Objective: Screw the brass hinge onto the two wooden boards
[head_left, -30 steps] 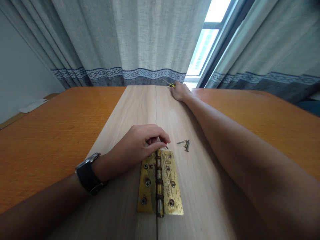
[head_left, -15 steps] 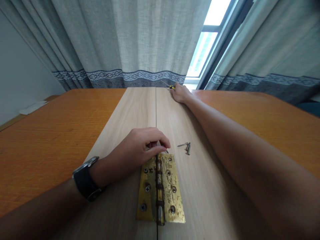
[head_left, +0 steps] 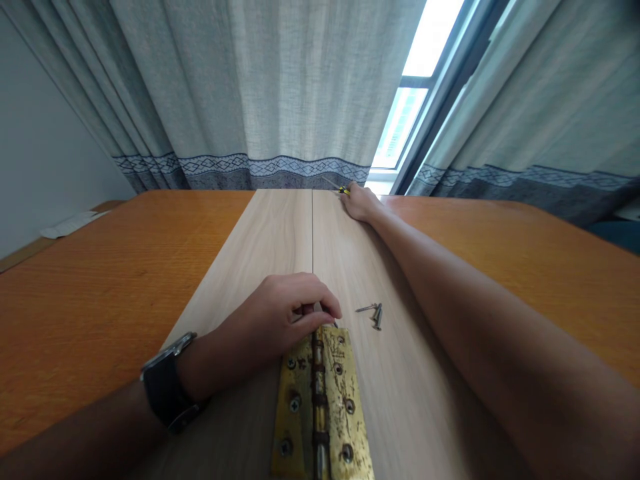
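Just beyond the top of a worn brass hinge (head_left: 343, 387), my left hand (head_left: 295, 307) is closed in a pinch around a small screw (head_left: 335, 325), of which only the tip shows. The hinge lies across the seam of two pale wooden boards (head_left: 280, 227); screw heads sit in its left leaf, while the right leaf shows open holes. Several loose screws (head_left: 376, 315) lie on the right board, apart from both hands. At the boards' far end, my right hand (head_left: 361, 202) grips a screwdriver (head_left: 344, 191) with a yellow and black handle, its thin shaft pointing left.
Under the boards is an orange-brown wooden table (head_left: 165, 253). Grey curtains (head_left: 310, 87) hang along its far edge, with a window (head_left: 415, 87) in the gap. White paper (head_left: 70, 225) lies at the far left by the wall.
The whole view has shifted, so the table, hinge and hands appear lower. Both hands keep the same hold and place relative to the boards.
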{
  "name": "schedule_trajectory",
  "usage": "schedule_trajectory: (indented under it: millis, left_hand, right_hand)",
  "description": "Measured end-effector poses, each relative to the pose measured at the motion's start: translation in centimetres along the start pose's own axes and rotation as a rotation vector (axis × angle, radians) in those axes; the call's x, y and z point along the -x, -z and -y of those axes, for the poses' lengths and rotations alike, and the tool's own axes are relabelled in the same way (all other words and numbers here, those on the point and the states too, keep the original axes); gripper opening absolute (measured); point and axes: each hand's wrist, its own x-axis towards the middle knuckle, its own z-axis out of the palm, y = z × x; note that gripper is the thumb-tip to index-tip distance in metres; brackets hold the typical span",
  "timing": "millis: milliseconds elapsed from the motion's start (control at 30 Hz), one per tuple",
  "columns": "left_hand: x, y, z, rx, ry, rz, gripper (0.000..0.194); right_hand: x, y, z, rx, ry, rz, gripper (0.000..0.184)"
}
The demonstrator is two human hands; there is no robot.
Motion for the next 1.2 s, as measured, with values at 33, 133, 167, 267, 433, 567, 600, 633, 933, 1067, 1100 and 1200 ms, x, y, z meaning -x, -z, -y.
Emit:
schedule_trajectory:
  millis: [33, 133, 167, 267, 433, 567, 600, 633, 933, 1067, 1100, 1200]
  left_hand:
    - [-0.01, -0.01, 0.04, 0.004, -0.008, -0.001, 0.013]
    - [0.0, -0.05, -0.04, 0.008, 0.008, -0.015, 0.014]
    - [0.01, -0.06, -0.1, 0.007, 0.022, -0.018, 0.014]
    - [0.01, -0.05, -0.11, 0.008, 0.028, -0.018, 0.014]
    - [-0.02, 0.01, 0.16, 0.006, 0.004, -0.004, 0.013]
    - [0.01, 0.04, -0.14, -0.008, 0.02, -0.008, 0.014]
    - [0.01, 0.05, -0.23, -0.013, 0.031, -0.01, 0.014]
    - [0.0, 0.06, -0.3, -0.015, 0.038, -0.009, 0.014]
    - [0.06, 0.11, -0.58, -0.04, 0.039, -0.003, 0.012]
    - [0.03, 0.07, -0.63, -0.039, 0.042, -0.005, 0.011]
    - [0.01, 0.07, -0.59, -0.038, 0.045, -0.004, 0.011]
    - [-0.03, 0.08, -0.43, -0.032, 0.049, 0.005, 0.011]
  right_hand:
    - [-0.03, 0.0, -0.02, 0.003, 0.003, 0.001, 0.04]
    - [-0.13, -0.01, -0.11, 0.014, 0.006, 0.006, 0.04]
    - [-0.16, -0.02, -0.13, 0.016, 0.005, 0.008, 0.04]
    - [-0.2, -0.05, -0.18, 0.02, 0.005, 0.007, 0.04]
    - [-0.12, -0.09, -0.16, 0.014, 0.007, 0.0, 0.041]
    - [-0.13, -0.17, -0.2, 0.0, 0.013, 0.001, 0.04]
    - [-0.14, -0.21, -0.23, -0.004, 0.015, 0.0, 0.041]
    - [-0.15, -0.25, -0.27, -0.007, 0.016, -0.002, 0.041]
    - [-0.26, -0.53, -0.55, -0.029, 0.012, -0.014, 0.046]
    - [-0.37, -0.66, -0.66, -0.033, 0.014, -0.015, 0.046]
    - [-0.38, -0.69, -0.69, -0.033, 0.014, -0.015, 0.046]
    - [-0.39, -0.77, -0.78, -0.033, 0.015, -0.017, 0.046]
